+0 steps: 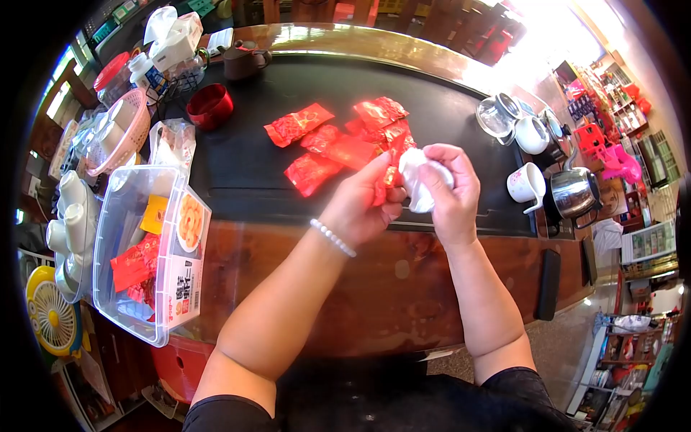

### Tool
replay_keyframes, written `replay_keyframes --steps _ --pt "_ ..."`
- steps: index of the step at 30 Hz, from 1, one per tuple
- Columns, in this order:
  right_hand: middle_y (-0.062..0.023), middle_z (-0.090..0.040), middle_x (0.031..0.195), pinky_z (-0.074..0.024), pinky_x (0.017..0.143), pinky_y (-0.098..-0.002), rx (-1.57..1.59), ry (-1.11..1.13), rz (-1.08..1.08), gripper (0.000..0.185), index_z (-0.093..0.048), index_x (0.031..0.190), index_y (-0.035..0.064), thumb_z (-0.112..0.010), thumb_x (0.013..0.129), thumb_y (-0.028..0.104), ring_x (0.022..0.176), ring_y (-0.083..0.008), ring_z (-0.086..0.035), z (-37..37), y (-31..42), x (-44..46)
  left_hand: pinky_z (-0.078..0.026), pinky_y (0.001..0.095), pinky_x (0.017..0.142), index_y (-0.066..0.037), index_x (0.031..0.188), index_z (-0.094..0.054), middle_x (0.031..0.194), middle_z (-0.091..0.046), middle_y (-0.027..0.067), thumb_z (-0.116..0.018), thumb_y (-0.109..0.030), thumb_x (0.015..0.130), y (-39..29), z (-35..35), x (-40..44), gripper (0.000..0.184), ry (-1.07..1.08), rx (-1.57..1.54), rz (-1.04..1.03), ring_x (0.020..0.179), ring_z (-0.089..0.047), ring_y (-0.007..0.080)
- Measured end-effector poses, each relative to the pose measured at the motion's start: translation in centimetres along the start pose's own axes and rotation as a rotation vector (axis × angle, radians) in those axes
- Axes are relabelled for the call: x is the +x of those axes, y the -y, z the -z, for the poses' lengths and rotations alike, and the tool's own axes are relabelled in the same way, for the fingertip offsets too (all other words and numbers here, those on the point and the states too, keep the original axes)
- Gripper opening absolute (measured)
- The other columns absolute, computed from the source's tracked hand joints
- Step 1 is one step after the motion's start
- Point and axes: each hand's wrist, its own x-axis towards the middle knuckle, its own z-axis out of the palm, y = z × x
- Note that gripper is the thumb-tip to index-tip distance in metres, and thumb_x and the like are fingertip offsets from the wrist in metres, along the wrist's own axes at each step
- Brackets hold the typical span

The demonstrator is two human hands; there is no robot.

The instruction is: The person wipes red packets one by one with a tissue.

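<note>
Left hand (366, 203): its fingers are closed, pinching a small red packet (389, 170) that stands up between them; a beaded bracelet (332, 237) circles the wrist.
Right hand (456, 189): its fingers are curled closed around a crumpled white tissue (423, 180), the thumb lying across the front.
Held packet and tissue: side by side, just above the near part of the black tray (245, 169), the packet on the left and the tissue on the right; whether they touch is hard to tell.
Red packet pile (345, 144): shiny packets lie loosely in the middle of the tray, some overlapping, just beyond the hands.
Far left of the tray: a red cup (210, 107) stands near a dark teapot (243, 62), which is farther away.
Right side: a glass pot (497, 118), a white cup (526, 183) and a metal kettle (574, 193) stand near one another.
Clear plastic box (137, 252): at the left on the tabletop (345, 288), holding more red wrappers (137, 268) and a yellow packet (154, 214).
Beyond the box: a pink basket (119, 135) holds white cups.
Near right edge: a dark oblong object (548, 284) lies on the wood.
</note>
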Motion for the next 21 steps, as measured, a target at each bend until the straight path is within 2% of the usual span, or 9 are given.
replay_keyframes --steps 1,2,5,8,11,16,17,19,21 --pt "-0.0046 -0.066 0.104 -0.0511 0.081 -0.0256 -0.125 0.071 0.005 0.013 -0.064 0.104 0.0013 -0.067 0.091 0.003 0.092 -0.0102 -0.062 0.0 0.1 -0.2 -0.053 0.0211 0.070 -0.011 0.132 -0.057 0.106 -0.065 0.0013 -0.052 -0.024 0.106 0.4 -1.3 -0.4 0.029 -0.089 0.046 -0.075 0.083 -0.060 0.0074" --pt "-0.0049 -0.066 0.102 -0.0511 0.081 -0.0259 -0.207 0.106 0.092 0.013 -0.065 0.103 0.0011 -0.068 0.090 0.002 0.091 -0.0110 -0.063 -0.2 0.0 -0.3 -0.053 0.0245 0.082 -0.013 0.138 -0.054 0.115 -0.064 0.0035 -0.052 -0.023 0.106 0.9 -2.1 -0.8 0.034 -0.142 0.197 -0.141 0.095 -0.063 0.0089" --pt "-0.0071 -0.067 0.099 -0.0507 0.080 -0.0268 -0.283 0.103 0.190 0.012 -0.066 0.100 0.0006 -0.069 0.088 0.001 0.090 -0.0140 -0.064 -0.8 -0.3 -0.5 -0.051 0.0284 0.090 -0.010 0.136 -0.054 0.118 -0.064 0.0038 -0.049 -0.024 0.106 1.4 -2.2 -1.2 0.034 -0.057 0.291 -0.249 0.103 -0.062 0.0110" --pt "-0.0086 -0.068 0.099 -0.0509 0.080 -0.0277 -0.386 0.078 0.267 0.010 -0.067 0.099 0.0010 -0.069 0.089 0.001 0.089 -0.0162 -0.064 -0.9 -0.5 -0.3 -0.049 0.0334 0.097 -0.007 0.131 -0.056 0.120 -0.065 0.0066 -0.045 -0.028 0.107 1.6 -1.0 -0.5 0.034 -0.033 0.270 -0.224 0.110 -0.062 0.0162" --pt "-0.0094 -0.069 0.097 -0.0518 0.080 -0.0310 -0.553 0.048 0.312 0.011 -0.069 0.098 0.0021 -0.068 0.087 0.001 0.088 -0.0214 -0.065 -0.9 -0.7 -0.1 -0.047 0.0370 0.100 -0.004 0.123 -0.059 0.120 -0.066 0.0081 -0.041 -0.033 0.108 0.6 -0.5 -0.3 0.038 0.214 -0.085 0.004 0.110 -0.061 0.0206" --pt "-0.0082 -0.070 0.090 -0.0527 0.079 -0.0372 -0.698 0.068 0.427 0.018 -0.070 0.095 0.0055 -0.068 0.079 -0.003 0.085 -0.0287 -0.064 -0.9 -0.7 0.2 -0.044 0.0398 0.104 -0.001 0.118 -0.061 0.118 -0.067 0.0103 -0.039 -0.037 0.108 1.0 -0.9 -0.2 0.043 0.081 -0.146 -0.010 0.112 -0.061 0.0227" --pt "-0.0077 -0.070 0.090 -0.0527 0.079 -0.0370 -0.692 0.140 0.489 0.019 -0.070 0.093 0.0059 -0.068 0.077 -0.004 0.085 -0.0285 -0.064 -1.1 -0.4 0.2 -0.044 0.0404 0.105 0.000 0.118 -0.061 0.118 -0.067 0.0108 -0.039 -0.037 0.108 1.1 -0.6 0.0 0.044 0.070 -0.150 -0.012 0.112 -0.061 0.0227" --pt "-0.0068 -0.070 0.089 -0.0528 0.078 -0.0364 -0.674 0.285 0.610 0.020 -0.070 0.089 0.0067 -0.069 0.073 -0.005 0.085 -0.0281 -0.064 -1.9 0.7 0.1 -0.044 0.0418 0.106 0.001 0.120 -0.059 0.119 -0.066 0.0131 -0.040 -0.035 0.107 0.7 1.7 1.0 0.043 0.299 -0.197 0.055 0.113 -0.061 0.0243" --pt "-0.0056 -0.069 0.088 -0.0531 0.076 -0.0358 -0.671 0.375 0.572 0.021 -0.070 0.085 0.0071 -0.067 0.068 -0.006 0.085 -0.0277 -0.064 -2.1 0.8 -0.3 -0.044 0.0429 0.107 0.003 0.122 -0.057 0.121 -0.065 0.0152 -0.042 -0.034 0.106 0.0 2.6 0.9 0.043 0.381 -0.253 0.131 0.114 -0.060 0.0262"
